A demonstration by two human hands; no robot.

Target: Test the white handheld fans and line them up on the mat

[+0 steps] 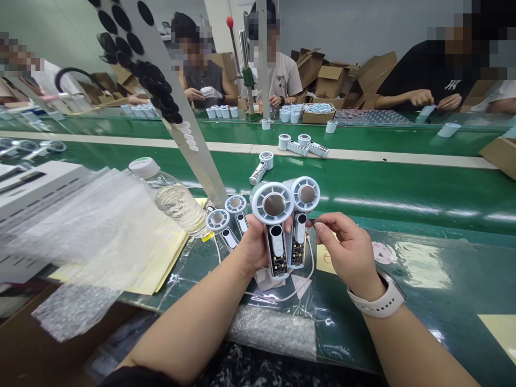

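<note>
My left hand (pixel 255 244) is wrapped round a light-blue handheld fan (pixel 273 204), upright, its round head at the top and a bare circuit board showing in the handle. Just behind it to the right stands a second handheld fan (pixel 305 194), its handle also uncovered; whether my left fingers hold this one too, I cannot tell. Beside that handle, my right hand (pixel 346 242) pinches a small dark piece (pixel 316 221) too small to name. A white cable (pixel 311 263) loops up near the second fan. Two similar fans (pixel 218 220) lie left of my left hand.
A tilted water bottle (pixel 171 199) rests on yellow sheets and plastic bags at left. A slanted metal post (pixel 193 145) rises behind. More fans (pixel 260 167) lie on the green conveyor belt (pixel 363 188). Bubble wrap (pixel 274 330) lies at the front edge. Several co-workers sit opposite.
</note>
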